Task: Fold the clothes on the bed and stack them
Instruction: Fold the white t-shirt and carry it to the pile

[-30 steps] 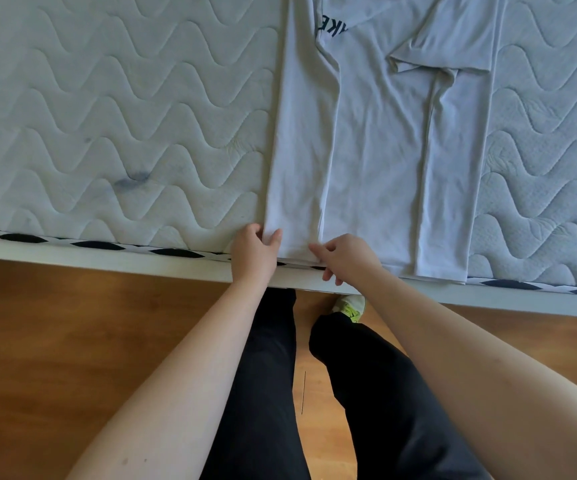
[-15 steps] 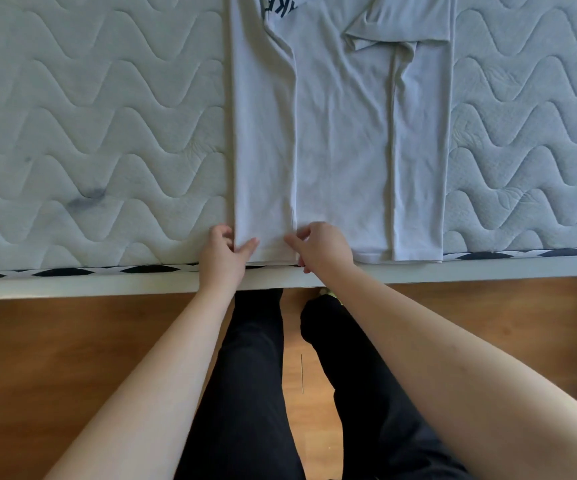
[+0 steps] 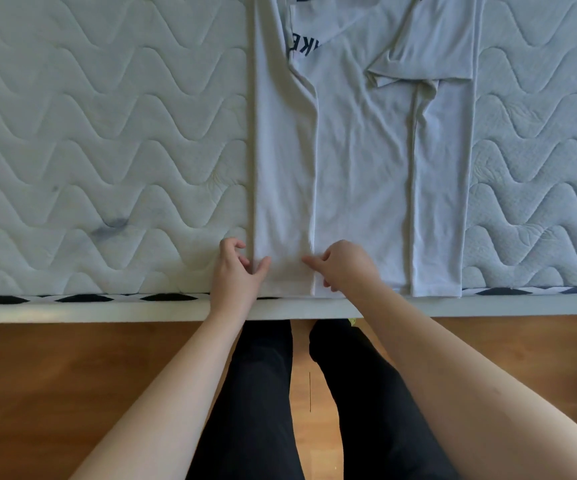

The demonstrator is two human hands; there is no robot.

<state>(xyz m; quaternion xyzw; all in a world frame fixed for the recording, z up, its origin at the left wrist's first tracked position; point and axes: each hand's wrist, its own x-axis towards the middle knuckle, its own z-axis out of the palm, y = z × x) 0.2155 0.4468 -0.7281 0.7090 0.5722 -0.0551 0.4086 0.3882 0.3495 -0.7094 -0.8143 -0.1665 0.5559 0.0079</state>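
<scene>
- White shirt lies flat on the mattress, hem at its near edge, both sides folded in.
- Left hand pinches the hem's left corner; right hand pinches the flap edge, likely ready to lift.
- Long axis runs away from that edge, collar far.

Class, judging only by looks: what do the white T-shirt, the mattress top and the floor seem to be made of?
T-shirt: thin matte knit, probably cotton jersey; it lies in soft creases.
Mattress top: pale padded fabric; wavy quilting stitches, puffy between lines.
Floor: warm brown wood or laminate, slight sheen; faint grain, cannot tell which.
</scene>
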